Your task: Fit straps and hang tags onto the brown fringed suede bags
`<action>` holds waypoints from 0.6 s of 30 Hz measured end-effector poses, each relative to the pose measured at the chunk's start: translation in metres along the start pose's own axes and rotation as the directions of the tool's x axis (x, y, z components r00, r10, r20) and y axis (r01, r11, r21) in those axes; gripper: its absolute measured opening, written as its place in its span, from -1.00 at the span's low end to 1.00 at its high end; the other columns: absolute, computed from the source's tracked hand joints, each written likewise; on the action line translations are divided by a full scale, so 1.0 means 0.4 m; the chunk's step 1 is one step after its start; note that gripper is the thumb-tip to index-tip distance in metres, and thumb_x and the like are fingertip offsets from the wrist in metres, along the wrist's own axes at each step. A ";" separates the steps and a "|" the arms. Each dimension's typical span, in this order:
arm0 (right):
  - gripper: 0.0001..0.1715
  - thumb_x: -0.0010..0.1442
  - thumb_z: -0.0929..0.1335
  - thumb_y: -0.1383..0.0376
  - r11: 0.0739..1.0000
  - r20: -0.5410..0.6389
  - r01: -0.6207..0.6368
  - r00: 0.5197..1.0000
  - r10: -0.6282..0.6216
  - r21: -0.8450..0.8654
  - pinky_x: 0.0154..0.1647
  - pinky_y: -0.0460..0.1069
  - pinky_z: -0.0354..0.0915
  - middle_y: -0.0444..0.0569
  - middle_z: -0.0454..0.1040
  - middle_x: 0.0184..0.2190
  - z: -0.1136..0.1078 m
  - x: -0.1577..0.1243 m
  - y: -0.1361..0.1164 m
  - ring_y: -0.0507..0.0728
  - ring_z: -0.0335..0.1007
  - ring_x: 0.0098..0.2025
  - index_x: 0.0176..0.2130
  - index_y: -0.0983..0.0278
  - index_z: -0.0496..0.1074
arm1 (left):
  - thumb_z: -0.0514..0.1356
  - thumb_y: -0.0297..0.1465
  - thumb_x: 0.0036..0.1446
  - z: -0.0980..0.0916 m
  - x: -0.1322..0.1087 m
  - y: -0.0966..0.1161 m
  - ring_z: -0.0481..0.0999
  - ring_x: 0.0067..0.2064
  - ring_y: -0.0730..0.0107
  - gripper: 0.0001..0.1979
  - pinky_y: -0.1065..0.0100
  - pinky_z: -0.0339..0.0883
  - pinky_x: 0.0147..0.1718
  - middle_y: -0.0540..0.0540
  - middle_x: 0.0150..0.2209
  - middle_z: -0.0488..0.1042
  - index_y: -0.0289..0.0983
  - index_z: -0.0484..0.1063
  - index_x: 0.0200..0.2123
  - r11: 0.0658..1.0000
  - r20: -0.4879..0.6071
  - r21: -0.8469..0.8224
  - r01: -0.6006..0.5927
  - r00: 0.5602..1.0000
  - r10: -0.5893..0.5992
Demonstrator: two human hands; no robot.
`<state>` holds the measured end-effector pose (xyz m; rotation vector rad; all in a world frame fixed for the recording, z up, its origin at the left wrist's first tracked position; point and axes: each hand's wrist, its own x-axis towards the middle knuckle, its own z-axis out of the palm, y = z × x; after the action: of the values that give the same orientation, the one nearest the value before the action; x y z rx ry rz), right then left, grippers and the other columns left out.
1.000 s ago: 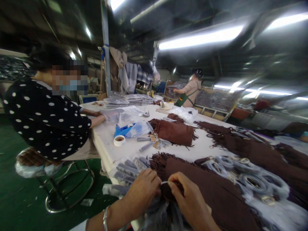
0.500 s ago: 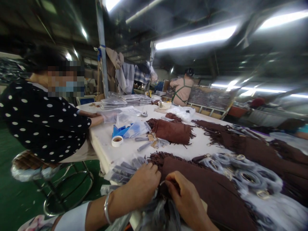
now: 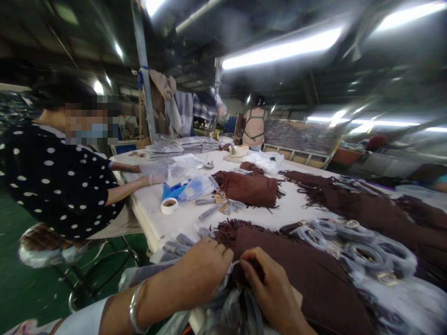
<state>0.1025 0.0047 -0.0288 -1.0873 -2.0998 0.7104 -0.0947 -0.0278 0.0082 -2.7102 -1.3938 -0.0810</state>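
My left hand (image 3: 204,270) and my right hand (image 3: 270,286) are both closed at the near corner of a brown fringed bag (image 3: 303,270) lying on the white table (image 3: 153,209). Their fingertips pinch a thin white piece (image 3: 234,265) between them at the bag's edge. Crumpled clear plastic (image 3: 226,307) bunches under both hands. A silver bangle (image 3: 134,309) circles my left wrist.
A seated person in a dotted black top (image 3: 56,181) works at the table's left side. A tape roll (image 3: 169,205), a blue packet (image 3: 178,189), another brown fringed bag (image 3: 249,188), straps with metal rings (image 3: 359,251) and stacked plastic sleeves (image 3: 181,144) lie on the table. A second person (image 3: 254,128) stands far back.
My view has drifted right and slightly down. Both hands stay pinched at the bag's corner. The seated person's hand slid along the table; the far person turned away.
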 end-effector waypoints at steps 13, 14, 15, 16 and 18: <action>-0.89 0.32 0.24 0.37 0.981 0.023 0.151 0.989 -0.149 -0.119 -0.27 -0.07 0.19 -0.13 0.41 -0.33 0.030 -0.003 0.009 0.07 0.39 -0.28 -0.25 0.19 0.33 | 0.01 -0.55 0.21 0.101 -0.060 0.010 0.39 -0.19 0.19 -0.84 0.17 0.32 -0.19 -0.11 -0.20 0.43 -0.26 0.32 -0.19 0.957 -0.006 -0.199 0.212 0.976 -0.217; -0.88 0.32 0.23 0.37 0.976 0.032 0.169 0.986 -0.166 -0.139 -0.27 -0.07 0.19 -0.13 0.40 -0.33 0.031 -0.004 0.011 0.07 0.39 -0.29 -0.25 0.20 0.33 | 0.00 -0.55 0.21 0.104 -0.061 0.010 0.39 -0.19 0.19 -0.84 0.18 0.31 -0.19 -0.11 -0.19 0.43 -0.26 0.32 -0.19 0.952 -0.011 -0.217 0.215 0.975 -0.223; -0.87 0.33 0.23 0.37 0.970 0.044 0.184 0.983 -0.180 -0.161 -0.28 -0.07 0.19 -0.13 0.40 -0.33 0.032 -0.004 0.012 0.07 0.38 -0.29 -0.26 0.20 0.32 | 0.00 -0.55 0.21 0.105 -0.062 0.009 0.38 -0.19 0.19 -0.84 0.19 0.30 -0.19 -0.11 -0.19 0.43 -0.25 0.32 -0.19 0.947 -0.016 -0.233 0.219 0.973 -0.229; -0.86 0.33 0.22 0.37 0.963 0.058 0.195 0.981 -0.187 -0.186 -0.29 -0.08 0.18 -0.12 0.39 -0.33 0.033 -0.004 0.013 0.06 0.38 -0.30 -0.26 0.20 0.33 | 0.01 -0.55 0.20 0.106 -0.062 0.009 0.38 -0.19 0.20 -0.84 0.19 0.29 -0.20 -0.11 -0.19 0.42 -0.25 0.31 -0.20 0.943 -0.018 -0.248 0.223 0.972 -0.235; -0.84 0.34 0.22 0.37 0.947 0.095 0.206 0.978 -0.188 -0.246 -0.32 -0.08 0.17 -0.12 0.39 -0.33 0.034 -0.004 0.014 0.07 0.37 -0.32 -0.28 0.20 0.33 | 0.01 -0.55 0.19 0.107 -0.062 0.007 0.37 -0.19 0.20 -0.84 0.21 0.27 -0.20 -0.10 -0.20 0.42 -0.24 0.31 -0.21 0.934 -0.017 -0.272 0.231 0.969 -0.245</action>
<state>0.0955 0.0040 -0.0419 -0.9761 -2.3694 0.3942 -0.1067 -0.0451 -0.0369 -2.7015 -1.8102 -0.3801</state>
